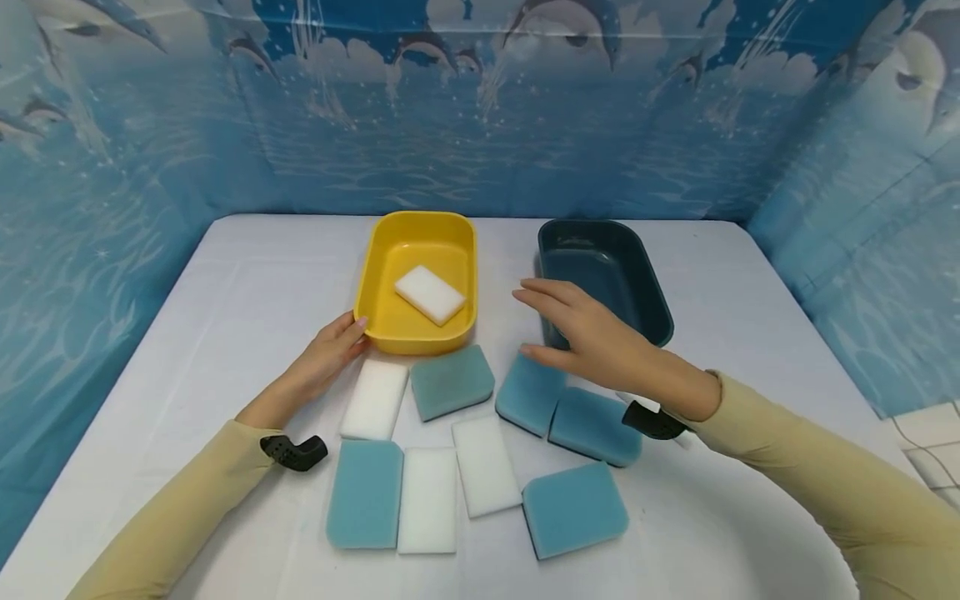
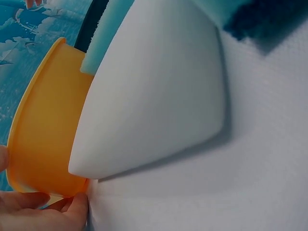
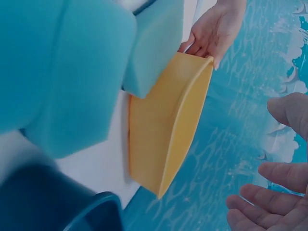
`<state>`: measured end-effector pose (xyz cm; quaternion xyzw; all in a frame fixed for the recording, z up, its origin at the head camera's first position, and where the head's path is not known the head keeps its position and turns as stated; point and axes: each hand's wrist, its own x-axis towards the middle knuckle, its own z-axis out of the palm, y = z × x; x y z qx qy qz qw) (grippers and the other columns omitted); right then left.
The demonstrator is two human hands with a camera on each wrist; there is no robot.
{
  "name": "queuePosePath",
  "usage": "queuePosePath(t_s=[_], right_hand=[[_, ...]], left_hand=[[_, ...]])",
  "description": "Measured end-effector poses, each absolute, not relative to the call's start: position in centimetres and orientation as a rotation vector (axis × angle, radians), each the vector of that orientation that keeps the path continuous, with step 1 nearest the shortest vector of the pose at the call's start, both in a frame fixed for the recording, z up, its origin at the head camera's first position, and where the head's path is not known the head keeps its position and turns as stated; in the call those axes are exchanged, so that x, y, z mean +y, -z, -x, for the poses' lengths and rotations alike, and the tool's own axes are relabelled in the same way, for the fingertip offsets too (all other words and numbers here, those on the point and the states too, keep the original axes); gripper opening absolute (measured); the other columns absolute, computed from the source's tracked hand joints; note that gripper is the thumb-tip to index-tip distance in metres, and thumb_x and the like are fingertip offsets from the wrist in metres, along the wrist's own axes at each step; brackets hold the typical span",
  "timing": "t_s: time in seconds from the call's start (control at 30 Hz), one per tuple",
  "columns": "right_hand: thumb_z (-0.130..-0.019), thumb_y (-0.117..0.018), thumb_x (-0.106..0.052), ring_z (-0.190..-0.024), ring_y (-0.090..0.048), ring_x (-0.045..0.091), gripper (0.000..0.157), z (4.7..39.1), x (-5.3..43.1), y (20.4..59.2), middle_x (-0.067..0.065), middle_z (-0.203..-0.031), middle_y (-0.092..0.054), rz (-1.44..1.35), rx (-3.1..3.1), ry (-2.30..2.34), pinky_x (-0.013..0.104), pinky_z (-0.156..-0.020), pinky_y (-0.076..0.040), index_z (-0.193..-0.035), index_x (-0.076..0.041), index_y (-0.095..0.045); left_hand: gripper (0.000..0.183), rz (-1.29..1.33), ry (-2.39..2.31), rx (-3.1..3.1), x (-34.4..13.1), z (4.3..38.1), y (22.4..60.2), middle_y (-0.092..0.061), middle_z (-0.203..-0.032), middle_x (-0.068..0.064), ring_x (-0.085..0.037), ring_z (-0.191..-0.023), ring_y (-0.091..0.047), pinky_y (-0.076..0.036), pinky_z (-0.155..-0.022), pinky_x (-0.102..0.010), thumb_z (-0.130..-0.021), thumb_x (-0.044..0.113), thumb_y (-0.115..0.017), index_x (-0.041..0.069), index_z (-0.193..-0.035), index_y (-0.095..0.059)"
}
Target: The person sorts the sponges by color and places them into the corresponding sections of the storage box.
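Observation:
My left hand (image 1: 326, 362) grips the near left corner of a yellow plastic basin (image 1: 412, 343), thumb over the rim and fingers against the outer wall. Inside that basin lies a white sponge block (image 1: 431, 295). My right hand (image 1: 600, 337) holds nothing; its fingers are spread apart above the near left part of a dark teal basin (image 1: 637, 287), hiding some of its rim. Below this hand lie two blue sponges, one to the left (image 1: 531, 393) and one to the right (image 1: 595, 425). In the right wrist view, the fingers (image 3: 284, 175) are relaxed beside the yellow basin.
In front of the basins, more sponges lie on the white-covered table (image 1: 262, 275): a greenish-blue one (image 1: 452, 382), blue ones (image 1: 365, 494) (image 1: 576, 508) with dark undersides, and white blocks (image 1: 374, 399) (image 1: 428, 501) (image 1: 486, 465). A dolphin-print curtain (image 1: 480, 150) borders the back and sides.

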<state>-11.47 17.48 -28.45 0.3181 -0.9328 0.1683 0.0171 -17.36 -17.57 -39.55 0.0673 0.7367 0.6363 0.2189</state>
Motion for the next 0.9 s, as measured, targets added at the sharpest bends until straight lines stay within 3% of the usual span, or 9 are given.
queuePosePath(t_s=[0.4, 0.77, 0.83, 0.9], right_hand=[[-0.076, -0.076, -0.020, -0.125, -0.047, 0.030, 0.068, 8.2, 21.4, 29.6, 0.016, -0.140, -0.045, -0.902, -2.728, -0.497, 0.041, -0.086, -0.054, -0.135, -0.004, -0.047], [-0.072, -0.079, -0.012, -0.122, -0.049, 0.031, 0.072, 5.4, 25.0, 30.4, 0.014, -0.138, -0.048, -0.759, -2.706, -0.495, 0.045, -0.089, -0.049, -0.136, -0.006, -0.046], [-0.070, -0.079, -0.011, -0.121, -0.050, 0.030, 0.073, 4.8, 25.7, 30.7, 0.013, -0.137, -0.049, -0.731, -2.696, -0.490, 0.043, -0.089, -0.048, -0.136, -0.007, -0.048], [-0.070, -0.080, -0.012, -0.120, -0.051, 0.029, 0.073, 4.3, 26.4, 31.0, 0.013, -0.136, -0.050, -0.700, -2.692, -0.488, 0.032, -0.094, -0.048, -0.136, -0.008, -0.048]], left_hand=[[0.060, -0.215, -1.763, 2.035, -17.5, 17.3, 39.6, -0.008, -0.159, -0.015, -0.028, -0.147, -0.013, -0.019, -0.118, -0.043, -0.104, 0.030, -0.028, 0.000, -0.150, -0.005], [0.061, -0.205, -1.771, 2.014, -17.6, 16.9, 39.6, -0.007, -0.159, -0.013, -0.026, -0.147, -0.011, -0.020, -0.117, -0.041, -0.103, 0.032, -0.027, 0.003, -0.151, -0.004], [0.061, -0.218, -1.775, 2.008, -17.5, 17.0, 39.6, -0.007, -0.159, -0.013, -0.026, -0.147, -0.011, -0.019, -0.117, -0.041, -0.103, 0.033, -0.028, 0.002, -0.151, -0.004], [0.061, -0.231, -1.770, 2.004, -17.3, 17.1, 39.6, -0.007, -0.159, -0.013, -0.026, -0.147, -0.011, -0.019, -0.117, -0.040, -0.103, 0.033, -0.027, 0.002, -0.151, -0.004]])
